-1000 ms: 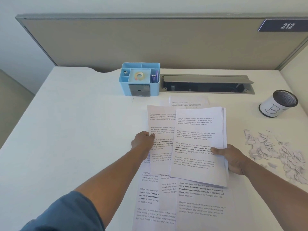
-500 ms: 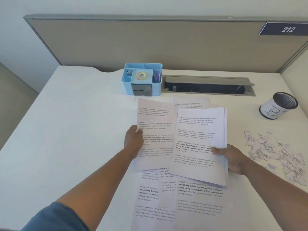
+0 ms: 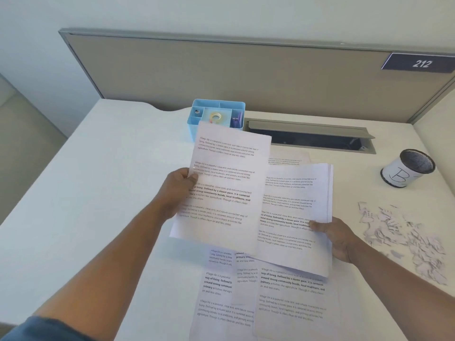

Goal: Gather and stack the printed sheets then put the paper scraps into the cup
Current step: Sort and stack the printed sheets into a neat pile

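White paper has come up off the desk: my left hand now pinches a single sheet lifted toward the stack gripped in my right hand. More sheets remain below; scraps and cup wait.

The lifted sheet hides the blue organizer's front; lowest sheets run off-frame.

A single printed sheet is lifted, tilted, overlapping the left edge of a stack of sheets held above more sheets flat on the desk. White paper scraps lie heaped right of them, near the upright mesh cup marked B
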Available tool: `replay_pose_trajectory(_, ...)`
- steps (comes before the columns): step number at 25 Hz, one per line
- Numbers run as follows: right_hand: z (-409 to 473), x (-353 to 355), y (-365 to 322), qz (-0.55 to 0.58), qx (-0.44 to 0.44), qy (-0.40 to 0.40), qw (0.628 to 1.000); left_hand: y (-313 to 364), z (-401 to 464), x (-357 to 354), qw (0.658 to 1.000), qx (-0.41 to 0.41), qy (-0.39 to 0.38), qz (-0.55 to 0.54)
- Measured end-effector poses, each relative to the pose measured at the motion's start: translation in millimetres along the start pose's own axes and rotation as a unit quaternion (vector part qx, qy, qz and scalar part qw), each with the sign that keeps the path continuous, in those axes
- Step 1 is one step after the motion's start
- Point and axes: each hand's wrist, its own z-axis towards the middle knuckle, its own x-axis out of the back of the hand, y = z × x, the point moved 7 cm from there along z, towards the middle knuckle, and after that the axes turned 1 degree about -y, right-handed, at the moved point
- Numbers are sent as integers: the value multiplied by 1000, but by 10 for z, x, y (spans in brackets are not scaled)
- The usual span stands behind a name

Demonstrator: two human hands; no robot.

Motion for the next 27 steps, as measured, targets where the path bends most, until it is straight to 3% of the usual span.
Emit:
replay_pose_trajectory(8,-293,-366,-221,22,33,-69,997,-414,-198,-598,995,69,-64,-6)
replay_pose_trajectory(22,-679,-703,-285,26,99,-70,992,-500,-465,-924,984,131,-104,-67)
replay_pose_trajectory(27,-734,-800,-317,11,112,-93,989,-480,-529,-1008,982,118,-138,-56)
